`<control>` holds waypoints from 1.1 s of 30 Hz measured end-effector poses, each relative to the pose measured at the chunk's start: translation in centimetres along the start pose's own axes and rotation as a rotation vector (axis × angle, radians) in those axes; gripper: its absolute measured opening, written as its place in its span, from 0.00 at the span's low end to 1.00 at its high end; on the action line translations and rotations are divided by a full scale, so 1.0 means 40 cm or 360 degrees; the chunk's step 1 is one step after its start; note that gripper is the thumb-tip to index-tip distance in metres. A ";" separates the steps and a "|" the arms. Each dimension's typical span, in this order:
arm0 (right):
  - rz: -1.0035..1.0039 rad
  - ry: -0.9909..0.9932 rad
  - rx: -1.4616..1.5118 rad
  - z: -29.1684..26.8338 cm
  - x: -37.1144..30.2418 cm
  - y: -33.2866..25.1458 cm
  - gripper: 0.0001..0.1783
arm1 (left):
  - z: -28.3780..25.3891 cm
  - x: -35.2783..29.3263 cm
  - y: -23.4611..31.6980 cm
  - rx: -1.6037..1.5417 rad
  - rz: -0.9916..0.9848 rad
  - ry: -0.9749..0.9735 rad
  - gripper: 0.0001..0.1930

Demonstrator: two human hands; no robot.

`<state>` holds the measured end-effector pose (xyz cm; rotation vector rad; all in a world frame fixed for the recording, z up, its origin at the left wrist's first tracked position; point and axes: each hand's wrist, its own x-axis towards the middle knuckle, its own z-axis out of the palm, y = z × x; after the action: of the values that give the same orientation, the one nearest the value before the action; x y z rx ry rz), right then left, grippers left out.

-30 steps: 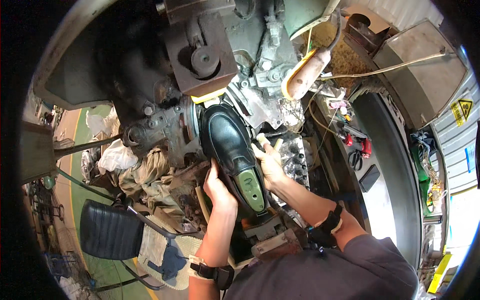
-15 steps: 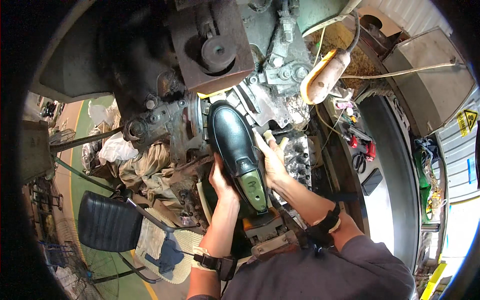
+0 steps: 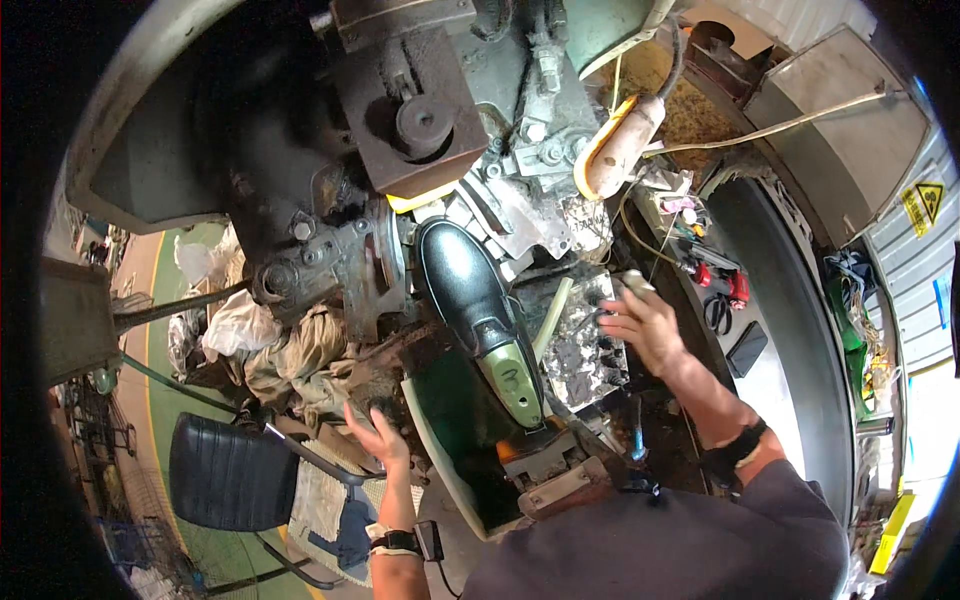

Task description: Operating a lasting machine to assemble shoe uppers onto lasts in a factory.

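Observation:
A black leather shoe upper [image 3: 465, 280] is fitted over a green shoe last [image 3: 512, 385], whose bare heel part points toward me. Its toe rests against the metal parts of the machine, under the dark block. My left hand [image 3: 380, 438] is off the shoe, to its lower left, with fingers spread and nothing in them. To the right of the shoe, my right hand [image 3: 648, 325] is raised with its fingers apart; a pale covering shows on a fingertip. Neither hand touches the shoe.
A dark machine block [image 3: 408, 115] hangs above the toe. A yellow-rimmed work lamp [image 3: 620, 150] is at upper right. A pale stick [image 3: 553, 318] lies beside the shoe. A black chair [image 3: 232, 470] stands at left. Red-handled tools [image 3: 738, 288] and a phone [image 3: 747, 348] lie on the right bench.
Both hands have let go of the shoe and moved apart, the left one down and left, the right one out to the right. The shoe stays at the machine.

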<state>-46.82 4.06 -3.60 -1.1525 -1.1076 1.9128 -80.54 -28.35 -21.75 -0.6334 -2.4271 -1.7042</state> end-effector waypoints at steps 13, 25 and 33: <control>-0.0042 0.0394 0.0107 -0.278 0.001 0.020 0.26 | -0.056 -0.063 0.249 0.0465 0.1195 -0.0713 0.17; -0.0278 0.0317 0.0084 -0.180 -0.062 -0.005 0.23 | 0.071 -0.252 0.119 0.1330 0.0779 -0.2342 0.20; -0.0631 -0.0081 -0.0056 -0.038 -0.088 -0.027 0.25 | -0.123 -0.302 0.356 0.0266 -0.0169 -0.1853 0.31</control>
<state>-43.90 2.08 -1.74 -0.8295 -1.2928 1.6254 -64.68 -32.13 -11.38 -1.9000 -3.2544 -1.2666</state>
